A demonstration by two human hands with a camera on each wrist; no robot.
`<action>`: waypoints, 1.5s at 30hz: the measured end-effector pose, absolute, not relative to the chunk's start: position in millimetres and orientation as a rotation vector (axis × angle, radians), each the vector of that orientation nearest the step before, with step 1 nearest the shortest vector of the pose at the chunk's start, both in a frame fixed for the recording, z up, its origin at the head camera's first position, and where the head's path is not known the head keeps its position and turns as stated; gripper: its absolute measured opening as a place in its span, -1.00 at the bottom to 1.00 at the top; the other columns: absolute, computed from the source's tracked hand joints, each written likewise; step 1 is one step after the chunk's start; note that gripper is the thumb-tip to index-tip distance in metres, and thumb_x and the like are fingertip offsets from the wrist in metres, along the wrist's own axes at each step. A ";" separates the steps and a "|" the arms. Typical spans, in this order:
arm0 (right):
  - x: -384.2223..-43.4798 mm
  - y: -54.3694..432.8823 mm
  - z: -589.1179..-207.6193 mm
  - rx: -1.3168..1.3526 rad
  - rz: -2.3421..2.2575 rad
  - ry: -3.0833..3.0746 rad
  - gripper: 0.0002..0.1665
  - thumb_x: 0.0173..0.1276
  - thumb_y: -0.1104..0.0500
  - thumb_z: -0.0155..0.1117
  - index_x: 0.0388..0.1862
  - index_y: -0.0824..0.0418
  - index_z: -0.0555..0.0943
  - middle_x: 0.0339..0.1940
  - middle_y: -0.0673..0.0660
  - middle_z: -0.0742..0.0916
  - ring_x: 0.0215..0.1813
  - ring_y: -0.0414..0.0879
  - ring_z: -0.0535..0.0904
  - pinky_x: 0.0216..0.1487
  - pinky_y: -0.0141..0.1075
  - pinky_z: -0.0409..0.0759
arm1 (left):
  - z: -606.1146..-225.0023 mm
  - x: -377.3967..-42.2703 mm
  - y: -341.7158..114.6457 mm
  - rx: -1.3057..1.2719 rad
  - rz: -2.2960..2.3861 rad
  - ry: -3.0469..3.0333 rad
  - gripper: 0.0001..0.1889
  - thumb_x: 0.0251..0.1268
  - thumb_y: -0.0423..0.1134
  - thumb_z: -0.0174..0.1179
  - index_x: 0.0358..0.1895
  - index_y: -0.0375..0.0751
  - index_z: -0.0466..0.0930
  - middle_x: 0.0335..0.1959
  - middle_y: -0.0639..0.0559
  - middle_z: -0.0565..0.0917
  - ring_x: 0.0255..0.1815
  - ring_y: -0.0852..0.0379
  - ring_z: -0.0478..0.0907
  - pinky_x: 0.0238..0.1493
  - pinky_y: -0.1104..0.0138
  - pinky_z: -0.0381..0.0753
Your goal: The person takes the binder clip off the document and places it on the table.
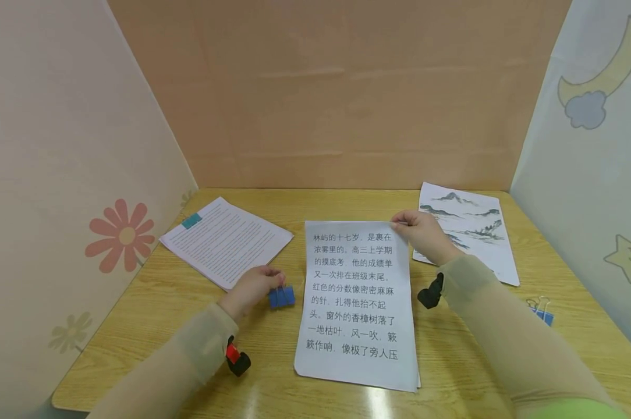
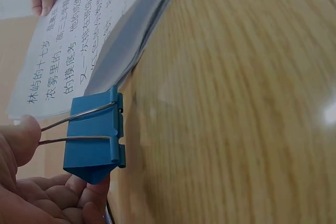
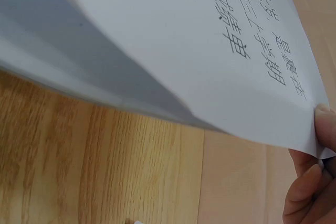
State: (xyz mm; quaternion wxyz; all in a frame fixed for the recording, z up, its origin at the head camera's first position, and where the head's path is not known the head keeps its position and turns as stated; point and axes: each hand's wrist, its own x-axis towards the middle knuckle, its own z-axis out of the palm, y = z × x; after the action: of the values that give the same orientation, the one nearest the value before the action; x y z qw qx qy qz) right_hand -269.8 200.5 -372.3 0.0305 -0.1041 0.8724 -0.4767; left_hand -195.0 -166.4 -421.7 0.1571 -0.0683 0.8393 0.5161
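Note:
My left hand (image 1: 254,286) grips a blue binder clip (image 1: 282,297) by its wire handles, just left of the printed sheets. Seen from the left wrist, the binder clip (image 2: 93,132) has its thumb at the silver handles and curled fingers behind. My right hand (image 1: 425,234) pinches the top right corner of a stack of printed paper (image 1: 357,302) with large Chinese text. That end is raised, and the near end slopes down toward the table. From the right wrist, thumb and fingers hold the paper (image 3: 210,51) at its corner, and the sheets part along the side edge.
At the back left lies a printed stack (image 1: 231,238) with a teal clip (image 1: 192,221) on its corner. A sheet with a landscape painting (image 1: 478,233) lies at the back right. Another blue binder clip (image 1: 542,315) rests on the wooden table (image 1: 252,355) beside my right forearm.

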 end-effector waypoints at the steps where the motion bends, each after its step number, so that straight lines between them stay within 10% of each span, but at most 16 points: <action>1: -270.6 200.4 -373.1 -0.316 -1.468 2.684 -0.68 0.49 0.08 0.10 0.01 0.28 0.58 -0.11 0.24 0.70 -0.05 0.07 0.57 0.06 -0.10 0.41 | -421.9 -194.4 -165.7 -0.200 1.445 2.419 -0.64 0.40 -0.10 0.11 0.09 -0.26 0.58 -0.05 -0.02 0.65 0.10 -0.05 0.47 0.21 -0.05 0.35; 45: -299.7 204.5 -418.6 -0.211 -1.196 2.736 -0.68 0.50 0.12 0.07 0.07 0.29 0.56 -0.03 0.27 0.66 -0.11 0.06 0.53 -0.17 -0.19 0.47 | -430.6 -202.5 -149.0 -0.016 1.114 2.534 -0.56 0.41 0.11 0.05 0.09 -0.14 0.57 0.01 0.00 0.59 0.00 0.00 0.46 0.07 0.07 0.45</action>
State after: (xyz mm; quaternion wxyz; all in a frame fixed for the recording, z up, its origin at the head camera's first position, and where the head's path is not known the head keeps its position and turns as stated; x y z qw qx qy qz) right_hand -299.7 204.5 -418.6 0.0740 -0.0704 0.9114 -0.3986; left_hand -202.5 -149.0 -430.6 0.1856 -0.0055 0.8996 0.3953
